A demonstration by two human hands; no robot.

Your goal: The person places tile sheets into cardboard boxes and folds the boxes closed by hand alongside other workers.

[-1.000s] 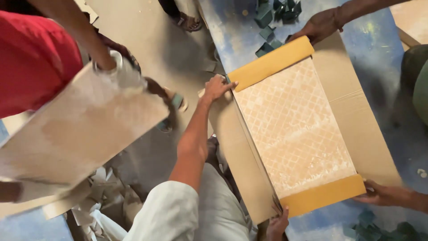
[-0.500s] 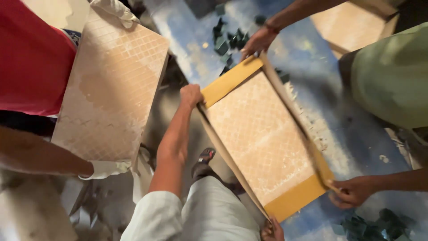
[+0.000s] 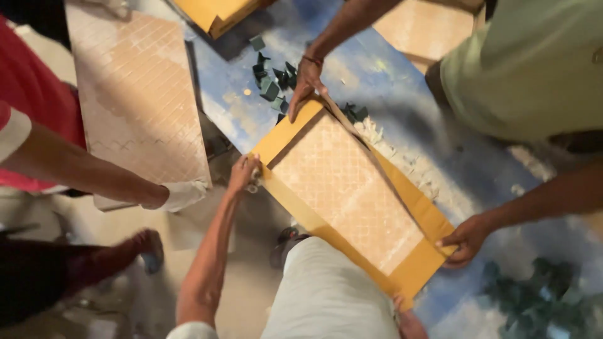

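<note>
Yellow cardboard box [image 3: 289, 135] now sits tilted, swung from half a second ago, its tile [image 3: 345, 188] framed inside. Our left hand [image 3: 244, 172] curls fingers over the near corner; our right hand [image 3: 408, 321] meets the bottom edge, fingers hidden, so we cannot tell their spread.

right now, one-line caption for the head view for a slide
Left hand and co-worker's hands grip a cardboard box around a tile.
</note>
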